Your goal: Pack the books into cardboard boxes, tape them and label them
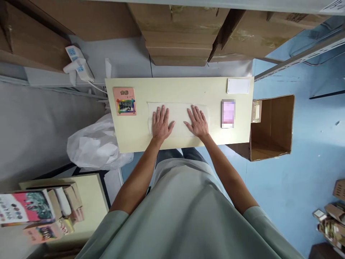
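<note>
A thin, oblong sheet (178, 116) underlies my splayed, empty left hand (161, 124) and right hand (198, 123) (bare toward left's three o'clock).

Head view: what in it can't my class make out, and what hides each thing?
All in the head view:
- Parts of the white sheet under the left hand and right hand: covered by the hands.
- Details of the purple item: blurred into blocks.
- Small lettering on the pink booklet: too small.
- Rest of the shelf label: cut off by the picture's edge.
</note>
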The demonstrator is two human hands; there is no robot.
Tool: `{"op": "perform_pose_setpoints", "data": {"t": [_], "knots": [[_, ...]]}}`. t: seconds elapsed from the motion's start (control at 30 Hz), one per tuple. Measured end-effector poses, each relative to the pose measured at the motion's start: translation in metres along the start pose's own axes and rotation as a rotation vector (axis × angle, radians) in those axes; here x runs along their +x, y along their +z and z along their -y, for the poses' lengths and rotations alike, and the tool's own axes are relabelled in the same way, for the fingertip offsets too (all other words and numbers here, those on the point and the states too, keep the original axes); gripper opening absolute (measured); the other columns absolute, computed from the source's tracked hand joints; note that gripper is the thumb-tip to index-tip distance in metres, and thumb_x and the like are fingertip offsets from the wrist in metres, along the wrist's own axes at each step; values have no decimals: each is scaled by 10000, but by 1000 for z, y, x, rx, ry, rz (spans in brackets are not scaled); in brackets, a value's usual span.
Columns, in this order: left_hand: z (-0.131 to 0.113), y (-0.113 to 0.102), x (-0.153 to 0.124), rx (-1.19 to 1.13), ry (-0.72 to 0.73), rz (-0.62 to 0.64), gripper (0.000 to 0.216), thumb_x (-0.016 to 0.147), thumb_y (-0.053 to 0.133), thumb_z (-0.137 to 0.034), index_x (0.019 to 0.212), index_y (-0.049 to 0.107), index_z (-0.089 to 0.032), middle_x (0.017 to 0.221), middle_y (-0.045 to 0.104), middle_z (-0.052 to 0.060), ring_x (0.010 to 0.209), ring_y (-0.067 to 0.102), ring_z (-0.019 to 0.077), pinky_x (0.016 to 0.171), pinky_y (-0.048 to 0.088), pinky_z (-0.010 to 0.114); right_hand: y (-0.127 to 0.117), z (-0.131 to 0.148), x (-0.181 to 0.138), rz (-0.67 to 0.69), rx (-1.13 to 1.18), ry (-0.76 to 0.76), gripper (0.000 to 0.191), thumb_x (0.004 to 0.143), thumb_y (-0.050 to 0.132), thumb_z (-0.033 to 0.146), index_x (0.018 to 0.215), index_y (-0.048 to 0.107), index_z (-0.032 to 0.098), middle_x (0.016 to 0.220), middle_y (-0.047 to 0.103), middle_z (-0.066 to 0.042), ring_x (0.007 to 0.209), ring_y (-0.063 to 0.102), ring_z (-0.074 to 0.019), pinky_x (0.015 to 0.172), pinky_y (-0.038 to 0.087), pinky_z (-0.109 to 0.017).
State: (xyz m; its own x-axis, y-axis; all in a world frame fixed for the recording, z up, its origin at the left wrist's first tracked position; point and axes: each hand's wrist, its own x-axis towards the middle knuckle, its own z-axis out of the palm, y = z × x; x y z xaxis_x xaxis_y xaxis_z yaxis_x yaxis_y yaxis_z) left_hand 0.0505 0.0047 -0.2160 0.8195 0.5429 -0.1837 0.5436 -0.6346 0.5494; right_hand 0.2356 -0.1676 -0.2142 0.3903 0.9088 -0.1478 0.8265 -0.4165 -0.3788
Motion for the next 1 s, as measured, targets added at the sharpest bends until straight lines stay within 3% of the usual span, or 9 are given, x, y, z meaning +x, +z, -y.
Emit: {"op": "perform_pose_setpoints", "data": {"t": [0.23,0.4,0.5,0.6,0.73,0.8,1.0], "knots": [[13,-6,-4,-11,-52,-32,951,1067,359,-704,1749,228,-55,1837,115,184,1725,25,348,1402,-1,580,-5,-22,-6,1,-55,18,840,1132,255,659,1782,146,138,1846,133,-113,1723,116,-310,1397,155,-570],[12,-8,-6,1,-49,-64,922,1072,388,-652,1738,237,-32,1829,127,212,1724,38,346,1403,23,580,-13,-18,2,-4,-16,12,829,1136,285,644,1767,206,111,1842,156,-143,1724,116,-315,1393,159,-591],[2,-4,-1,-4,-55,-97,867,1078,408,-558,1732,233,-16,1827,108,225,1721,-2,354,1399,29,611,-10,7,15,-14,45,33,759,1157,271,562,1765,216,112,1839,182,-140,1724,114,-313,1394,162,-604],[-7,0,3,-34,6,-65,759,1088,366,-441,1744,255,-75,1831,169,174,1723,19,317,1404,42,607,10,51,29,-9,111,22,706,1169,232,497,1765,227,119,1833,222,-126,1723,133,-285,1404,160,-570],[1,-3,0,-39,51,9,702,1090,350,-408,1736,324,-134,1828,227,128,1723,73,289,1413,60,574,34,87,31,9,119,-5,682,1172,239,488,1754,269,133,1829,254,-110,1720,154,-251,1408,153,-525],[11,-9,-5,-29,42,13,730,1091,383,-469,1737,321,-136,1832,203,130,1724,57,300,1409,59,580,34,81,25,8,82,9,679,1170,262,506,1749,296,153,1837,225,-106,1723,139,-260,1403,156,-536],[32,-19,-15,-19,25,-13,781,1098,388,-547,1735,311,-103,1833,147,168,1719,-13,319,1401,64,595,9,23,1,-47,-38,141,768,1142,343,590,1752,281,127,1843,157,-167,1723,117,-326,1371,186,-608]]}}
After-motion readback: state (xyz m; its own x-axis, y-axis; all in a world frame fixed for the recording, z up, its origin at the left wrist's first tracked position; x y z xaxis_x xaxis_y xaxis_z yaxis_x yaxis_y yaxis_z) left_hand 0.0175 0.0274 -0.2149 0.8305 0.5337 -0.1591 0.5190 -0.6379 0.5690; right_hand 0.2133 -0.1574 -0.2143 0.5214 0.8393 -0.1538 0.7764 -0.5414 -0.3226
